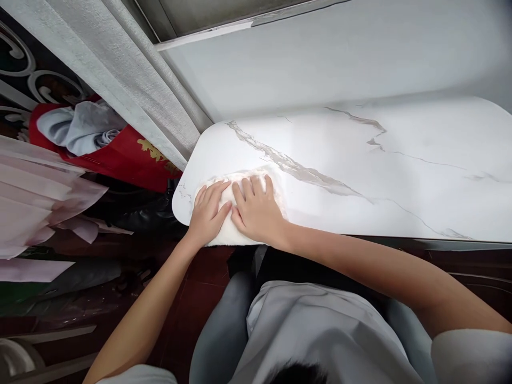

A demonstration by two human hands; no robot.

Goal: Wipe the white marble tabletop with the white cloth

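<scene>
A white fluffy cloth point(230, 234) lies on the left end of a white marble-patterned table point(320, 144), its lower edge at the table's front edge. My left hand point(208, 213) rests on the cloth's left part with the fingers stretched out. Beside it my right hand point(258, 210) lies on the cloth's right part, fingers spread and pointing away from me. The two thumbs are close together. Both palms face down, so what is under them is hidden.
A pale wall point(340, 64) runs along the table's back. Left of the table hangs a light curtain point(132, 64). Beyond it are a red bag point(120, 160) holding grey fabric point(82, 125) and a pink sheer cloth point(36, 197). My legs are below the front edge.
</scene>
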